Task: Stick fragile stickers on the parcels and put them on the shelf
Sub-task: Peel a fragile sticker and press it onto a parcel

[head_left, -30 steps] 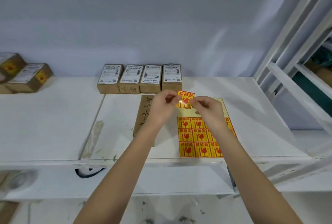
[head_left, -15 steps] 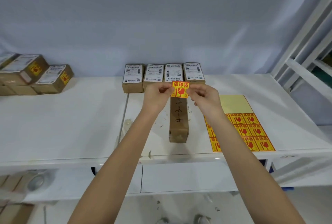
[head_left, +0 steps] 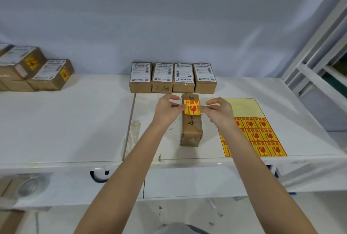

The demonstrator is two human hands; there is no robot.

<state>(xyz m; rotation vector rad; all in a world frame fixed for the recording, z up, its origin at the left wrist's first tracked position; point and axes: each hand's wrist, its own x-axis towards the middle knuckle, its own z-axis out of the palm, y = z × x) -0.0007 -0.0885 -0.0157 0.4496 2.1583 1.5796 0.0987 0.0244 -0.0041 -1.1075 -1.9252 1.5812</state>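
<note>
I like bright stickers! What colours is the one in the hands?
The sticker is yellow with red writing and a red glass picture, seen in the head view.

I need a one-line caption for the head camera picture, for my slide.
Both hands, left hand and right hand, hold a fragile sticker over a brown parcel on the white table.

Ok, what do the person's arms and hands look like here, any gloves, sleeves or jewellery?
Both arms are bare as far up as the frame shows: no sleeves in view. The left hand and right hand wear no gloves, and no rings, watch or wristbands show. Nails look short and unpainted, though they are small in this view.
</note>
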